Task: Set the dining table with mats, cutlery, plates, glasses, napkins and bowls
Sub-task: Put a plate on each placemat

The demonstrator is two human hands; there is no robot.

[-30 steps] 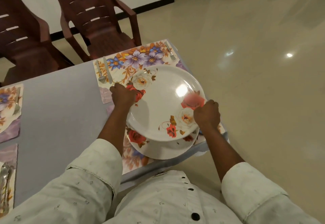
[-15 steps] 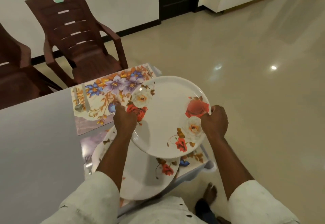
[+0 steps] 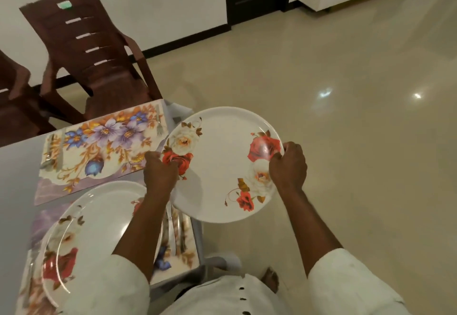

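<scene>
Home dining room, laid table (image 3: 17, 166), floral placemats (image 3: 99, 146), plastic chairs (image 3: 94, 49), tiled floor (image 3: 346, 92)

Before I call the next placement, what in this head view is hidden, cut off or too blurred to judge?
- Near floral plate on the mat: right part hidden by the left forearm, lower rim by the sleeve.
- Cutlery beside it: partly behind that forearm, too blurred to tell pieces apart.
- Grey table: cut off by the left edge.
- Held floral plate: underside and both hands' fingers beneath unseen.
</scene>
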